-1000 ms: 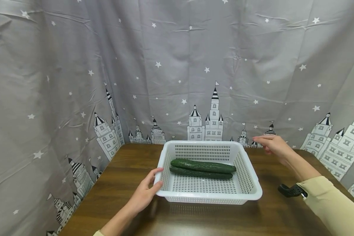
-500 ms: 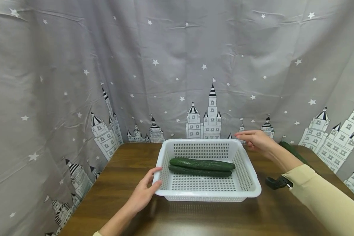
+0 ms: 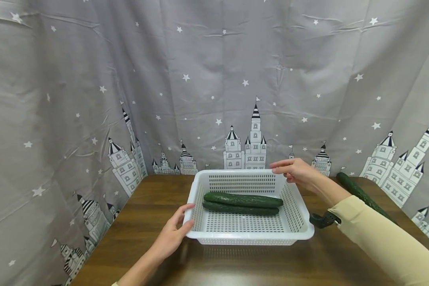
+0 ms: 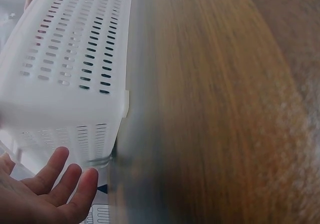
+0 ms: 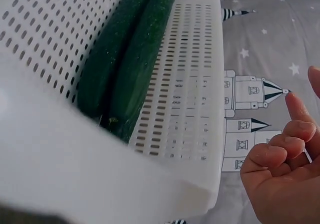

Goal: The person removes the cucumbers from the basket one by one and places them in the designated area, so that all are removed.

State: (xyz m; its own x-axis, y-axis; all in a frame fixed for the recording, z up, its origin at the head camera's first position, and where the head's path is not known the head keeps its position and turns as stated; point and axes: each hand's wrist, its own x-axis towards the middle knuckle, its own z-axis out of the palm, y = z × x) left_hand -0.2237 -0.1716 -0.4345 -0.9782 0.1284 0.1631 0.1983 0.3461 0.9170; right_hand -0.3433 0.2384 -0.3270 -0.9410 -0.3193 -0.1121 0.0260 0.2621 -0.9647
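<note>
left: the gray curtain (image 3: 200,59), printed with stars and castles, hangs along the left edge of the tabletop (image 3: 136,230) and continues behind the far edge.

your left hand (image 3: 169,234) is at the left rim of the white basket (image 3: 250,236) – thumb and fingers apart and relaxed, fingertips at the rim in the head view. in the left wrist view three of your fingers are spread beside the outer wall.

center: the basket sits toward the far edge of the tabletop. inside it lie two cucumbers, side by side and lengthwise: the rear cucumber (image 3: 243,200) and the front cucumber (image 3: 240,209).

right: your right hand (image 3: 296,171) is by the basket's far right corner, index extended, the other fingers loosely bent – holding nothing; the right wrist view shows a gap between it and the rim. a black band (image 3: 325,219) shows at the cuff of your pale yellow sleeve (image 3: 382,238). a third cucumber (image 3: 362,194) lies near the tabletop's far right corner, well apart from the basket, partly hidden by that sleeve.
</note>
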